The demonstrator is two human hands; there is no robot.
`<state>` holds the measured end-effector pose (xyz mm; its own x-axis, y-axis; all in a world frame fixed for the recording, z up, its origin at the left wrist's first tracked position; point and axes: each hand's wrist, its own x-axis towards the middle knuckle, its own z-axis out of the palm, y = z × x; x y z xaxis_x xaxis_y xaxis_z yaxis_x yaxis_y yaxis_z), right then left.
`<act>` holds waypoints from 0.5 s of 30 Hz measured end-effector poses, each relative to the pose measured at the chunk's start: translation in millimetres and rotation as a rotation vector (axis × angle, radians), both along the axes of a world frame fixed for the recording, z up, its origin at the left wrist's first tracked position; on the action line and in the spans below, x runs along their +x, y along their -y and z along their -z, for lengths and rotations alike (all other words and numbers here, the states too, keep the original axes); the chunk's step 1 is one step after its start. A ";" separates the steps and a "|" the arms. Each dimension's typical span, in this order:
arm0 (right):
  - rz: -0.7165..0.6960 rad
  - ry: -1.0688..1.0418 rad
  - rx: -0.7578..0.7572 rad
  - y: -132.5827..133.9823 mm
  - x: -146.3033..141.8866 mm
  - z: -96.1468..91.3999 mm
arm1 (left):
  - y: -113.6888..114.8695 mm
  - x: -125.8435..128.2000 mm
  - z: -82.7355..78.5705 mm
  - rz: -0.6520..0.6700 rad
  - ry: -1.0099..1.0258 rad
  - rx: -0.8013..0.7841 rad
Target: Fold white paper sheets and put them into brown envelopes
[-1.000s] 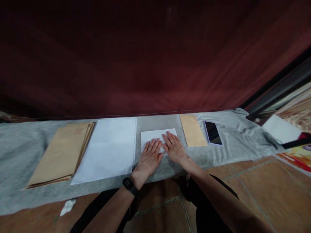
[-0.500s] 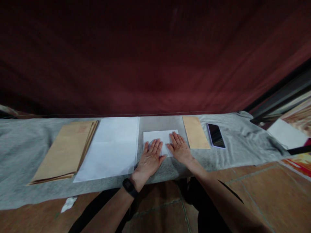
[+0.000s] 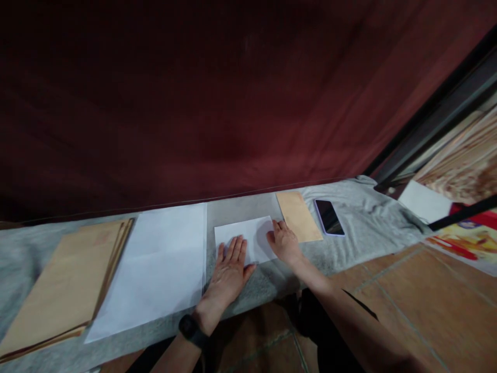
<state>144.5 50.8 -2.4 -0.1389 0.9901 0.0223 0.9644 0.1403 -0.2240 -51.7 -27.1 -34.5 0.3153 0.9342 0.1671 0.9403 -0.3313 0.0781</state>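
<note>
A small folded sheet of white paper (image 3: 256,235) lies on the grey cloth in front of me. My left hand (image 3: 229,272) rests flat on its lower left part, fingers stretched out, with a dark band on the wrist. At the right edge of this paper is my right hand (image 3: 286,244), its fingers bent and the thumb close to them, closed on the edge. The fingertips are partly hidden. Just beyond the right hand lies a brown envelope (image 3: 301,217), flat on the cloth.
Larger white sheets (image 3: 151,269) lie left of the folded paper, then a stack of brown envelopes (image 3: 66,285). A phone (image 3: 329,217) lies at the right. The grey cloth (image 3: 365,223) covers a narrow surface before a dark red curtain (image 3: 233,103). Tiled floor (image 3: 407,295) shows below.
The view has turned to the right. My right hand has slid off the paper's face to its right edge, its fingers now bent. My left hand stays flat on the paper.
</note>
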 end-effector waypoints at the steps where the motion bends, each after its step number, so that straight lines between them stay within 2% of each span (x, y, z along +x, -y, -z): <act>1: 0.025 0.010 -0.017 -0.6 0.0 -2.5 | 0.1 -0.1 -0.4 0.000 -0.002 -0.001; 6: 0.096 -0.023 -0.065 -3.3 0.9 -4.3 | 0.0 0.1 -2.5 -0.003 -0.007 0.005; 12: 0.161 -0.367 -0.127 -13.4 10.2 3.7 | -0.5 -0.5 -5.5 -0.002 -0.025 0.008; 15: 0.148 -0.504 -0.193 -21.3 14.8 5.1 | -1.2 -0.4 -7.3 -0.009 -0.011 0.017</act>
